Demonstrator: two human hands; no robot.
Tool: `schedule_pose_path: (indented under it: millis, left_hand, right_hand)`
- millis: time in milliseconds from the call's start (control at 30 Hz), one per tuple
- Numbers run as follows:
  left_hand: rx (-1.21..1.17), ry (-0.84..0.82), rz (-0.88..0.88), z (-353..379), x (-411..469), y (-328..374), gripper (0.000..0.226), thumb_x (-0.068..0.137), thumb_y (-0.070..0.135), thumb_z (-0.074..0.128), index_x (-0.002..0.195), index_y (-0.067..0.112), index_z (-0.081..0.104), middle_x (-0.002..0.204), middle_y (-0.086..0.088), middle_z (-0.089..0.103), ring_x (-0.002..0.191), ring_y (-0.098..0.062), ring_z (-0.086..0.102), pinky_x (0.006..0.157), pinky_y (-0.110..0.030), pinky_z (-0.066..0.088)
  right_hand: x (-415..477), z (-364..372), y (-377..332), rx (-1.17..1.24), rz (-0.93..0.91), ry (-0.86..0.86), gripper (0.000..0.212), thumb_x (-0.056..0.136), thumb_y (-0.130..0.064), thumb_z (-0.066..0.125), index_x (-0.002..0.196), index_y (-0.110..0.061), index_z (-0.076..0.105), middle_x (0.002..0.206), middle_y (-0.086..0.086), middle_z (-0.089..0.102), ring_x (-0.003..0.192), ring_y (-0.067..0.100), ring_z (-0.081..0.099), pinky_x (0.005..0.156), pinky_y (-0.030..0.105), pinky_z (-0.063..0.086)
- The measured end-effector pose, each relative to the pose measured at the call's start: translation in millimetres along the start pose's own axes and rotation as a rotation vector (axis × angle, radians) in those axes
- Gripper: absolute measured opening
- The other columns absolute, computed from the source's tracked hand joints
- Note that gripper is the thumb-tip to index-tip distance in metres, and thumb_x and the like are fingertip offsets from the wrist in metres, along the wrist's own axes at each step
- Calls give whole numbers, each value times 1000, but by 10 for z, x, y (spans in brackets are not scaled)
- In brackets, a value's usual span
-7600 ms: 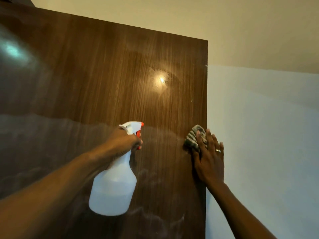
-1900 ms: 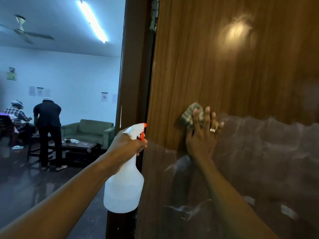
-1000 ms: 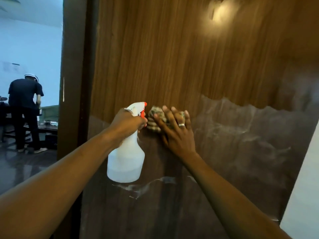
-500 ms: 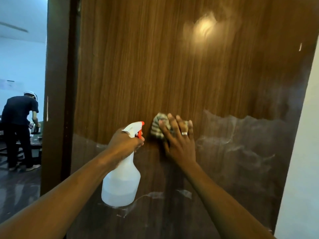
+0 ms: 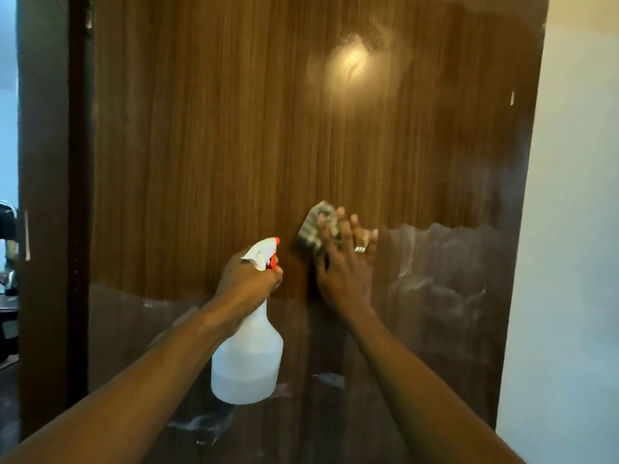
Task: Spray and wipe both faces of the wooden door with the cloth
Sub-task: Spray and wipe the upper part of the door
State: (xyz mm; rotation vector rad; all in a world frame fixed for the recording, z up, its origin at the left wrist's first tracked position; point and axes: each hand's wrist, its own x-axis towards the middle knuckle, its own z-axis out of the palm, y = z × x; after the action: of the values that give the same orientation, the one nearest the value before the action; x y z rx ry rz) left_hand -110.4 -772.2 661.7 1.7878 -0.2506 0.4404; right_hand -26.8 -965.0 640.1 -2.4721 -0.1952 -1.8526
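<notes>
**First:** One wooden door [image 5: 234, 145] fills most of the view. It stands upright, and its grain runs from top to bottom. Where on it is the cloth?

**Second:** The cloth [image 5: 314, 226] is bunched, striped in grey and pale tones, and lies flat against the door's face a little right of the middle. It sits right at the line where the glossy brown upper part meets a duller, hazy lower part.

**First:** What has hold of it?

**Second:** The person's right hand [image 5: 345, 272] does. Its fingers are straight and spread, and they press the cloth to the wood without curling round it. The cloth shows past the fingertips on the left. One finger wears a ring [image 5: 360, 249].

**First:** And the other hand?

**Second:** The left hand [image 5: 248, 279] is just to the left of the right hand and nearer the camera. Its fingers are wrapped tight round the neck of a spray bottle [image 5: 248, 360]. The bottle is translucent white and hangs upright below the fist. Its orange-tipped head points at the door, and liquid shows in its lower part.

**First:** How does the door's surface look?

**Second:** A bright reflection [image 5: 351, 61] shines high up on the glossy area. Below the wavy line, pale smears and streaks [image 5: 435, 286] cross the hazy band, mostly to the right of the hands and under the bottle.

**First:** What lies around the door?

**Second:** A dark door frame [image 5: 43, 195] runs down the left side. Beyond it is a narrow strip of another room, too blurred to read. A pale wall [image 5: 569, 229] stands to the right of the door's edge.
</notes>
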Motion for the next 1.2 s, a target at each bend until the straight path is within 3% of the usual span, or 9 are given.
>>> schedule_pose_path:
  millis: [100,267,333,533,633,767,900,1100,1200]
  left_hand:
    - [-24,2,-25,169,-9,11,43,85,11,64,126,16,55,118,-8,63,103,-24,60,87,-37,54]
    - [-28,-3,-68,456,-58,-22,43,84,14,67,126,17,54,118,-7,62,103,-24,59,86,-35,53]
    - [-49,8,-89,567,-40,-14,43,83,14,68,124,16,54,117,-8,62,101,-24,60,86,-36,54]
    - [-34,4,-19,982,-1,209,47,86,8,64,129,20,52,120,-2,60,109,-24,58,92,-38,52]
    - [-18,35,-5,1221,-22,316,48,85,9,64,129,23,51,116,0,59,105,-22,57,78,-29,50]
    - [-48,52,-54,1471,-53,368,42,81,10,69,119,18,52,114,-9,62,101,-26,60,84,-38,54]
    - [-57,66,-74,1601,-40,426,41,82,8,69,119,15,53,114,-11,62,99,-26,60,85,-39,53]
    - [19,82,40,1924,-113,663,48,88,7,61,133,16,48,119,-3,56,108,-22,54,86,-29,44]
    - [-17,78,29,2077,-177,679,44,87,5,61,128,15,50,111,-5,57,90,-14,53,77,-26,43]
  right_hand:
    - [-566,122,334,7,-72,8,69,91,-36,58,154,-31,30,162,8,22,150,31,18,118,60,12]
    - [-486,43,914,17,327,4,68,94,-42,35,156,-30,11,164,8,14,150,33,11,119,60,7]
    - [-105,-38,945,28,373,46,68,94,-44,32,156,-30,7,164,9,15,150,32,10,119,59,4]
    - [2,-9,1034,-5,-22,69,66,95,-43,47,155,-31,23,162,8,21,150,31,16,120,58,3]
    - [-451,97,1378,-21,-224,52,73,88,-40,58,154,-32,27,162,8,23,149,32,19,119,59,11]
    - [-514,39,1930,38,25,63,66,90,-39,46,152,-31,27,161,7,23,150,33,16,113,63,25]
    - [65,-223,2182,82,235,102,61,97,-48,31,154,-28,26,163,4,19,151,31,13,122,51,-3]
    - [-81,-129,1997,59,-171,82,63,91,-39,53,151,-31,36,160,7,27,148,32,22,119,59,7]
    - [-684,-6,2404,22,-265,43,69,90,-40,57,153,-32,31,162,7,24,149,31,19,118,59,13]
